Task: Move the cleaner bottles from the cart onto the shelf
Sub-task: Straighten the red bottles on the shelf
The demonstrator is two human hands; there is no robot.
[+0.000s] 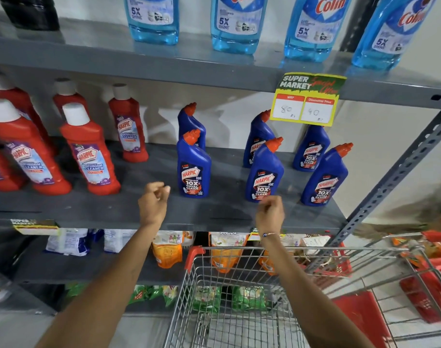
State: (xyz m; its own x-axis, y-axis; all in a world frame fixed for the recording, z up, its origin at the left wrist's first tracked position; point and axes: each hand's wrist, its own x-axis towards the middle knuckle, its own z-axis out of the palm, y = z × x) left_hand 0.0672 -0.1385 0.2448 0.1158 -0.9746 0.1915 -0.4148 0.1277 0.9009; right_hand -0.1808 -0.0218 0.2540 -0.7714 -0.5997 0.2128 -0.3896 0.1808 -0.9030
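Several blue Harpic cleaner bottles with orange caps stand upright on the grey middle shelf (214, 214); the front ones are at left (193, 167), centre (263, 174) and right (323, 178). My left hand (154, 200) hovers over the shelf's front edge, just left of the left blue bottle, fingers curled and holding nothing. My right hand (269, 212) is loosely closed just below the centre bottle, apart from it and holding nothing. The wire cart (239, 292) stands below my arms; no bottles show in its basket.
Red Harpic bathroom cleaner bottles (88, 151) fill the shelf's left side. Blue Colin bottles (239, 23) stand on the shelf above, with a yellow price tag (306, 101) hanging from its edge. Packets lie on the lower shelves. A slotted shelf post (395, 172) rises at right.
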